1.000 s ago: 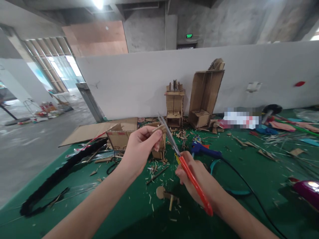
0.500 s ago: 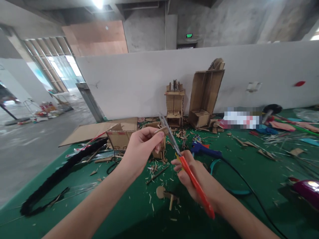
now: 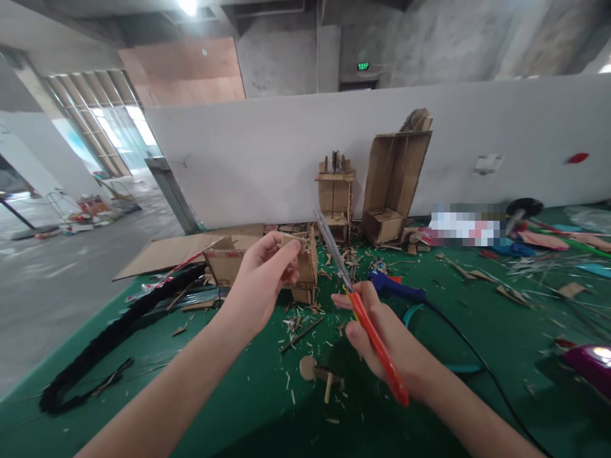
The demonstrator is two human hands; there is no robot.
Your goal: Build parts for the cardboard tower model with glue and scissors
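My left hand pinches a small piece of cardboard between thumb and fingertips, and the fingers partly hide it. Wrapped in my right hand is a pair of scissors with red handles and long metal blades pointing up and away. The blades stand apart from the cardboard piece, a little to its right. Behind my left hand lies an open cardboard box, partly covered by it. Below both hands, a round cardboard disc rests on the green table beside a short stick.
Against the white partition stand a small cardboard structure and a taller cardboard structure. A blue glue gun with a black cable lies right of centre. A black fuzzy strip stretches along the left, and cardboard scraps litter the table.
My left hand has moved slightly left with the cardboard piece, away from the blades. The scissors have shifted a little right, so a gap now separates them.
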